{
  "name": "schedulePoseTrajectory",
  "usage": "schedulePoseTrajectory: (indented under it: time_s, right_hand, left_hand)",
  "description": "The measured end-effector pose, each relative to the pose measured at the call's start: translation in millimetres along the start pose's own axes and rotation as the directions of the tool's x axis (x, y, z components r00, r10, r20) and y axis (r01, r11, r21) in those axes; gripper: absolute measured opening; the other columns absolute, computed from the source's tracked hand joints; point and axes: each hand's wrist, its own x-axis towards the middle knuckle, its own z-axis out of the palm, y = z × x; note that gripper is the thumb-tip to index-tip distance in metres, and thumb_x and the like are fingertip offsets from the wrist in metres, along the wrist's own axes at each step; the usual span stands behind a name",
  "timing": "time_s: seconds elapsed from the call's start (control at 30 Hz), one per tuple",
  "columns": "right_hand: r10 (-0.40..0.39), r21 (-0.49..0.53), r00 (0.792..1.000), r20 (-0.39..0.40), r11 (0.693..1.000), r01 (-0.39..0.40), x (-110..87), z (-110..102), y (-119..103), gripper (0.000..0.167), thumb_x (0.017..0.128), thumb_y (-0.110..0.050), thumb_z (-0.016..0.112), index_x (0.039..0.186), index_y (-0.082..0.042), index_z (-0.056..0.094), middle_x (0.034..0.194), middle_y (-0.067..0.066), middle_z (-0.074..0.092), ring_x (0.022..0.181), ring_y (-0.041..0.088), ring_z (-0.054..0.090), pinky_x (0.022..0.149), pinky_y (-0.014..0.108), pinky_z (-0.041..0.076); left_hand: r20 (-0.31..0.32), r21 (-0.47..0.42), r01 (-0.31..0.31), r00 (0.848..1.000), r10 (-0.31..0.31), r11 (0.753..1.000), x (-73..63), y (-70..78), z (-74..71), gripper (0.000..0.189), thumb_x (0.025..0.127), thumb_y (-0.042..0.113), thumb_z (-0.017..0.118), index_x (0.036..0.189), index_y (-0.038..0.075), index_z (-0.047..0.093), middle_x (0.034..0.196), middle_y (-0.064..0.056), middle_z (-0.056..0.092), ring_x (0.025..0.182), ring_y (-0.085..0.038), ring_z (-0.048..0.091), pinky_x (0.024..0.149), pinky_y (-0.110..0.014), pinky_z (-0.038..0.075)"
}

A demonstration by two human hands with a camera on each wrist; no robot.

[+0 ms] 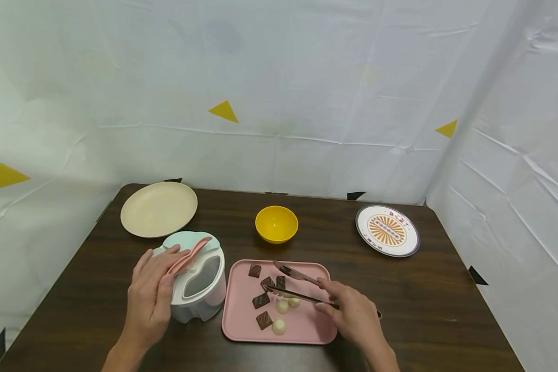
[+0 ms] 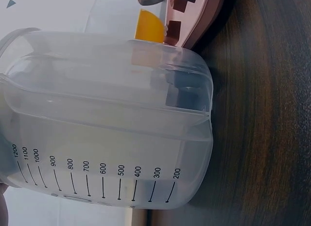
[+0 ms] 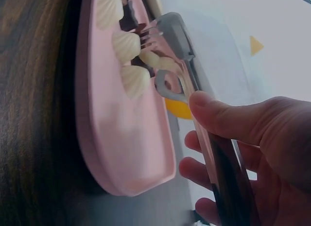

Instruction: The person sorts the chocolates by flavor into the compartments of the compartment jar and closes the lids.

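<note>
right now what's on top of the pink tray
Dark chocolates and white chocolates lie on the pink tray. In the head view, tongs hide parts of some chocolates underneath.

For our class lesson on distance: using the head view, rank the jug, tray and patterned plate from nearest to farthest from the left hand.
1. Jug: touching the left hand.
2. Tray: just right of the jug.
3. Patterned plate: far right, toward the back.

White sheeting (image 1: pixel 279 67) walls this makeshift, studio-like booth (image 1: pixel 530 170).
</note>
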Motion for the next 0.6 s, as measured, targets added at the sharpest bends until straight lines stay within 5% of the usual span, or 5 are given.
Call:
schedulePoseTrajectory:
  time_s: [0.6]
  right_hand:
    - [-0.011, -0.045, 0.999, -0.044, 0.999, 0.009, 0.4, 8.7, 6.0, 0.044, 0.077, -0.025, 0.082, 0.12, -0.026, 0.072, 0.103, -0.012, 0.072, 0.085, 0.018, 0.069, 0.057, 0.033, 0.044]
  left_hand:
    - [0.003, 0.005, 0.006, 1.0, -0.006, 1.0, -1.0, -0.6, -0.2, 0.034, 0.095, 0.009, 0.043, 0.118, 0.001, 0.068, 0.116, -0.012, 0.069, 0.12, -0.029, 0.058, 0.112, -0.048, 0.021]
